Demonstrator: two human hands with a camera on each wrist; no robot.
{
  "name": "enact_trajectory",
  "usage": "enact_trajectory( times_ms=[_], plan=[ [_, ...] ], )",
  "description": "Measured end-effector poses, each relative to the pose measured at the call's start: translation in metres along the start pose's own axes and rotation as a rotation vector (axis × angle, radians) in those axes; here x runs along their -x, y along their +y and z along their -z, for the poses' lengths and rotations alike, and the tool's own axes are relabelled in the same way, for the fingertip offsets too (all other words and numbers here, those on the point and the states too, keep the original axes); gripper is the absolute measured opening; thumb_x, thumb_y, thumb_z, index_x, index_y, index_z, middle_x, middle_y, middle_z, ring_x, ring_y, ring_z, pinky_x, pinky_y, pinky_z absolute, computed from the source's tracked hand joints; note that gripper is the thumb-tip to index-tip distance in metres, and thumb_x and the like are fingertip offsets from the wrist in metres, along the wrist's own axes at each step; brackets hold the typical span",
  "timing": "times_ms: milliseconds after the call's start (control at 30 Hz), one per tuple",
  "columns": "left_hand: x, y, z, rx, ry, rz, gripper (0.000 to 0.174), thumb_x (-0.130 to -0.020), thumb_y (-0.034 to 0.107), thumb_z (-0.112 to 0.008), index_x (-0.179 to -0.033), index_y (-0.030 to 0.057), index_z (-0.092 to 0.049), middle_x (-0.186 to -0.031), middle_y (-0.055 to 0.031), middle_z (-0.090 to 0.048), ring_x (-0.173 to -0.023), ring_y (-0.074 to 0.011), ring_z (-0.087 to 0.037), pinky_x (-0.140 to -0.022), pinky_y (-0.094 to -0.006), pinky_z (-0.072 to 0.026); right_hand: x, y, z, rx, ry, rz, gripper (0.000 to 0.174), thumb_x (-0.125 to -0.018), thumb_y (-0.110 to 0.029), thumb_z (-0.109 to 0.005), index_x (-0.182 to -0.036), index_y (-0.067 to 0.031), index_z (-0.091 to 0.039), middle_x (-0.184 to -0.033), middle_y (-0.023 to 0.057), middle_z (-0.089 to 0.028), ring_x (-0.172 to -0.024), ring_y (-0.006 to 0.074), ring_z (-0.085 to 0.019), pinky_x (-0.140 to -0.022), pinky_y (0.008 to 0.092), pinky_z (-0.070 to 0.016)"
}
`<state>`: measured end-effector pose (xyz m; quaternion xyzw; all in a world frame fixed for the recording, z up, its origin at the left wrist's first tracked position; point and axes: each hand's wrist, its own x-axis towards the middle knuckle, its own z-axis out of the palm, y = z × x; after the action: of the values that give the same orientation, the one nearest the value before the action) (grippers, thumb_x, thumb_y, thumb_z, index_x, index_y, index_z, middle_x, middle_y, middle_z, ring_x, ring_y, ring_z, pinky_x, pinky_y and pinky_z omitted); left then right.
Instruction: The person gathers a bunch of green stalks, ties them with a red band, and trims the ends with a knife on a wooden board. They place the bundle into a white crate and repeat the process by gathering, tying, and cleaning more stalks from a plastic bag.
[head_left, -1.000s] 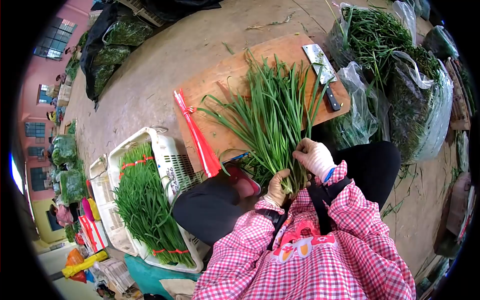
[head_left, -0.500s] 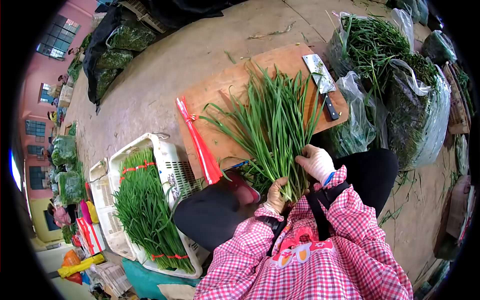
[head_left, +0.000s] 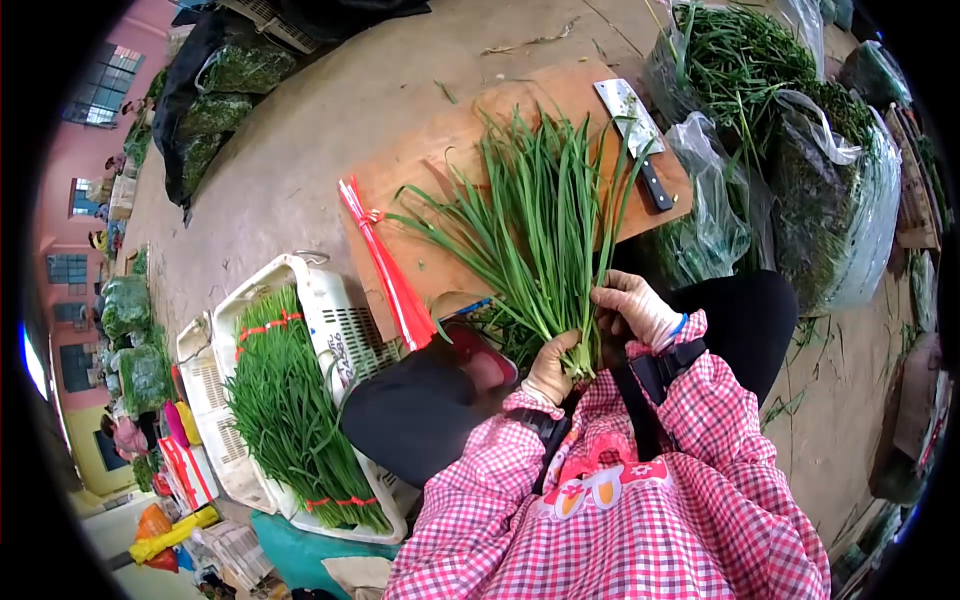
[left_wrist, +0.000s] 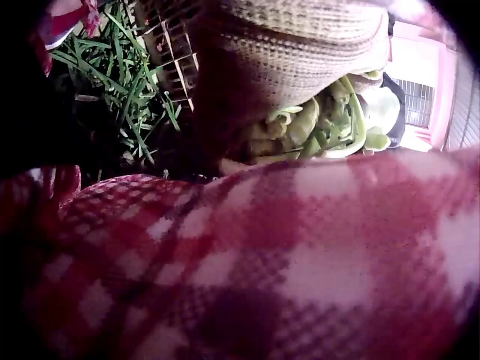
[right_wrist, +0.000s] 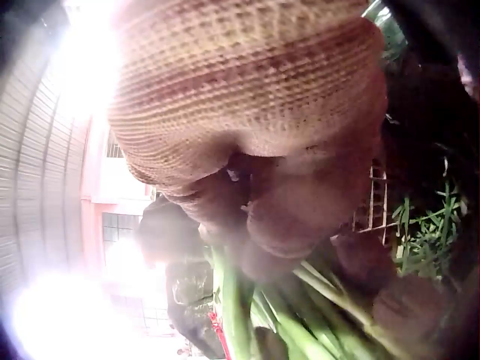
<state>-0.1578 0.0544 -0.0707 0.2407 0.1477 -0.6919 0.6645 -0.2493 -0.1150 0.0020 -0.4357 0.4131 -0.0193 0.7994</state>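
In the head view, a loose bunch of garlic chives (head_left: 545, 230) fans out over a wooden board (head_left: 560, 85), its pale cut ends toward the body. My gloved left hand (head_left: 552, 370) grips the stems low down, thumb across them. My gloved right hand (head_left: 638, 308) pinches stalks along the right side of the bunch, a little higher up. From the right wrist, curled fingers (right_wrist: 285, 217) surround several green stalks (right_wrist: 285, 322). The left wrist view has stem ends (left_wrist: 330, 124) showing below the knit glove (left_wrist: 300, 52); a checked sleeve hides much of that view.
On the board, a cleaver (head_left: 632, 120) lies to the right and a bundle of red-and-white ties (head_left: 395, 270) to the left. A white crate (head_left: 335, 310) at left holds tied chives (head_left: 295, 400). Plastic bags of greens (head_left: 850, 240) stand at right. Leaf scraps dot the floor.
The right hand has turned, bringing its wrist strap into view, and its fingers have shifted on the stalks. The left hand keeps its grip on the stems. The head view shifts slightly.
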Motion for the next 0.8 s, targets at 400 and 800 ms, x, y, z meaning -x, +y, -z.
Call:
enact_trajectory(
  times_ms=[400,800],
  plan=[
    [-0.011,-0.006,0.015,-0.316,0.014,-0.128,0.034,-0.093,0.016,-0.059,-0.12,-0.0044,-0.058,-0.108,-0.0146,-0.067,-0.095,-0.0256,-0.069,-0.081,-0.0396,-0.0585,0.007,-0.012,-0.015,0.194,0.127,-0.073,0.034,-0.086,-0.037,-0.07,-0.1,-0.0067,-0.065,-0.064,-0.0008,-0.055,-0.049,0.0082,-0.05,-0.043,0.0231,-0.0389],
    [0.0,-0.001,-0.011,-0.239,0.089,-0.113,0.033,-0.087,0.006,-0.063,-0.12,0.0004,-0.058,-0.103,-0.0114,-0.067,-0.089,-0.0233,-0.069,-0.076,-0.0372,-0.0613,0.011,-0.004,-0.025,0.213,0.189,-0.009,0.032,-0.086,-0.021,-0.07,-0.111,-0.0015,-0.066,-0.067,0.0007,-0.06,-0.047,0.0092,-0.046,-0.045,0.0261,-0.0377]
  ],
)
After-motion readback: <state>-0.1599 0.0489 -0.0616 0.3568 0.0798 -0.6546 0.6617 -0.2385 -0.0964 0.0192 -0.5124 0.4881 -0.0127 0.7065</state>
